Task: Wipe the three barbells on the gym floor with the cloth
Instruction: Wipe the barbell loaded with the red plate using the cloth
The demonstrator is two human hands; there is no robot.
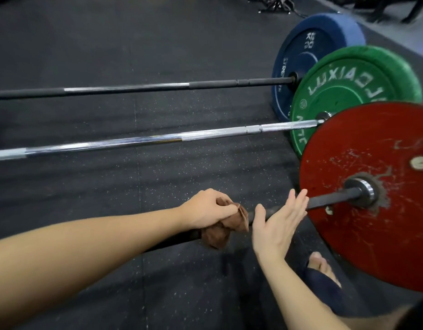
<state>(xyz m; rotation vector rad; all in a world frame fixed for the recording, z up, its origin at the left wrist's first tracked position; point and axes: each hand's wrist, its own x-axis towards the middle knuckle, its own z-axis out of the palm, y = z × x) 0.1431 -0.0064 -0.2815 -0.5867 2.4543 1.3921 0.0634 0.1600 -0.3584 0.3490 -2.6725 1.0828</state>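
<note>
Three barbells lie side by side on the black rubber floor. The nearest bar [329, 200] is dark and carries a scuffed red plate [377, 234]. My left hand [205, 208] presses a brown cloth [220, 232] around this bar. Just to the right of the cloth, my right hand [277, 222] is held flat with its fingers straight, in front of the bar and gripping nothing. The middle bar [158, 140] is shiny chrome with a green plate [353, 86]. The far bar [134, 88] is dark with a blue plate [308, 58].
My foot in a dark sandal [322, 270] stands near the red plate's lower edge. Dark equipment [275, 4] lies on the floor at the top of the view. A lighter grey floor strip [396, 36] runs along the upper right.
</note>
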